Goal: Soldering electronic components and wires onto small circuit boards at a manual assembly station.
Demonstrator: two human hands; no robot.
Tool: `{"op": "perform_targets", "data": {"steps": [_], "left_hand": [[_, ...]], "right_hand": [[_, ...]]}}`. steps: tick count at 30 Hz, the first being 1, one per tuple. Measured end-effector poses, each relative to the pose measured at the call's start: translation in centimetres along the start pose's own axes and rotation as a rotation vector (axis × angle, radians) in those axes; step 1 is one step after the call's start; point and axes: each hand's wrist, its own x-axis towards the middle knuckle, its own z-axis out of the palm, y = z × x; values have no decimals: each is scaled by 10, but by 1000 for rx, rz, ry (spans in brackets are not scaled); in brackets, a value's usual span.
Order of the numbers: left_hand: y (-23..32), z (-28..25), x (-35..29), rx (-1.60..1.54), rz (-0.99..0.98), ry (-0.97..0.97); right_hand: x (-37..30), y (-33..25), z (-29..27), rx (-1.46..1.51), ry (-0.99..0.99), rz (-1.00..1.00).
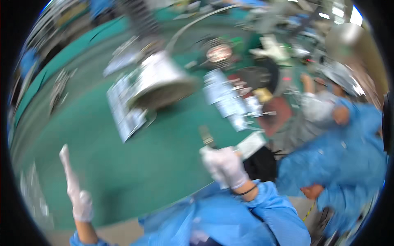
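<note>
Currently, from my remote feed, I look down on a green surface (164, 172), the whole view smeared by motion blur. My left hand (74, 188), in a white glove, is raised near the surface's front left edge, seen almost edge-on; its fingers point upward, released, and I see nothing in its grasp. My right hand (225, 164), also gloved, with a dark band (245, 190) at the wrist, is closed on a small strip (207, 137). That strip, dark with a tan tip, juts from the fist away from me, over the front middle of the surface. Just right of this fist I see a white packet (251, 144); I cannot tell whether the two touch. Black cloth (262, 165) lies below the packet.

Beyond my hands, a pale conical hood (158, 78) hangs from a dark ribbed hose (137, 18), with bluish papers (120, 110) to its left. Further right, I make out a reddish mat (277, 117) and a yellow block (263, 94). A person in blue (340, 147) sits at my right.
</note>
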Motion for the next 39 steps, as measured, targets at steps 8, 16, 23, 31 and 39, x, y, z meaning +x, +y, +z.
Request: {"op": "perform_targets", "data": {"steps": [8,16,23,31,39], "left_hand": [[-36,-19,-154,612,-317,161],[-49,2,-139,798,-373,61],[-74,4,-130,858,-412,38],[-76,0,-122,630,-363,177],[-77,-8,-127,553,-359,231]], "right_hand": [[2,-4,25,-153,132,-161],[-10,-6,31,-192,151,106],[3,-23,32,-248,125,-44],[4,-30,31,-261,120,31],[-1,-21,31,-177,174,48]]}}
